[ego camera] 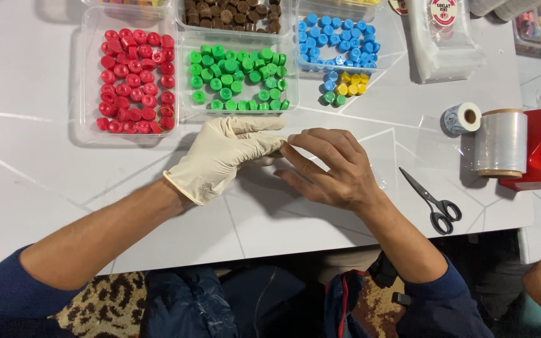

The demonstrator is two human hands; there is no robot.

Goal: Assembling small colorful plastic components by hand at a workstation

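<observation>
A thin, off-white latex glove (220,156) covers the left hand (223,153), which rests over the middle of the white desk (45,163). The bare right hand (333,166) meets it at the fingertips, its fingers drawn together and pinching the glove's fingertip ends; the left fingers lie loosely curled, holding nothing else that I can tell. Just beyond the hands stands a clear plastic tray of small green round pieces (239,78), with a clear plastic tray of red round pieces (136,81) to its left and one of blue pieces (336,37) to its right. Black-handled scissors (430,200) lie near the right wrist.
</observation>
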